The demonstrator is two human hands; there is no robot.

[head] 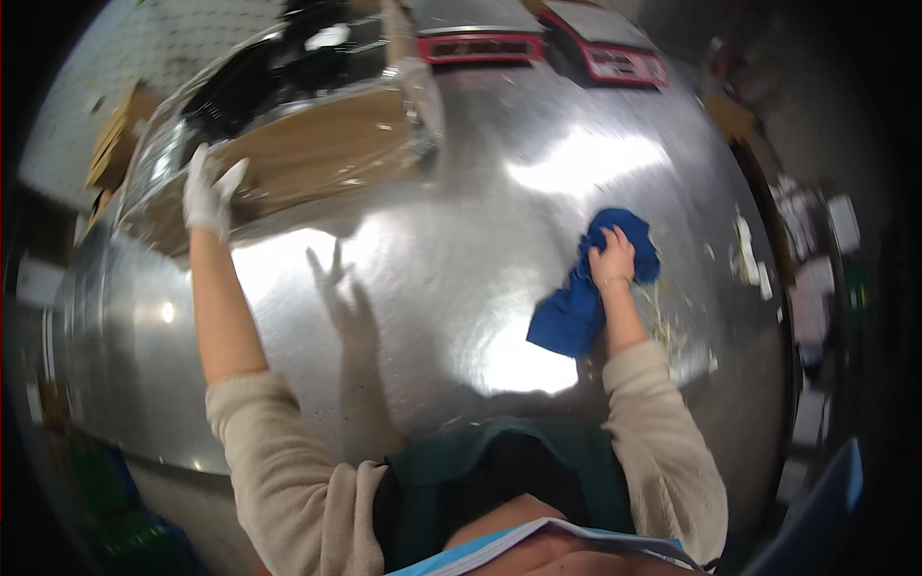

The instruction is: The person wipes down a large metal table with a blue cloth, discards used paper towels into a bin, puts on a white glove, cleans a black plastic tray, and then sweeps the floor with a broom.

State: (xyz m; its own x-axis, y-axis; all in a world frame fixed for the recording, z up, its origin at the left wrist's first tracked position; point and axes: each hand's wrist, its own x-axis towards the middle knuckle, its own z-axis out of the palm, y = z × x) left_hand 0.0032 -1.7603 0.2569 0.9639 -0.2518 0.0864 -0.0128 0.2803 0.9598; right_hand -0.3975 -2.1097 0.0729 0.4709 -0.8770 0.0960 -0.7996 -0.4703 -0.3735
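My right hand [614,263] is bare and presses a crumpled blue cloth [569,313] onto a shiny stainless-steel table [432,288]. Part of the cloth bunches beyond the fingers, and a loose end trails back toward me. Pale shreds [666,331] lie on the steel just right of the cloth. My left hand [207,194] wears a white glove, thumb and fingers apart, with nothing held. It is at the near left side of a cardboard box [324,147] wrapped in clear plastic; whether it touches the plastic cannot be told.
Black plastic trays [238,86] fill the box. Two scales with red fronts, one left [479,49] and one right [623,66], stand at the table's far side. White scraps [745,241] lie near the right edge. Green crates [144,540] stand below at left.
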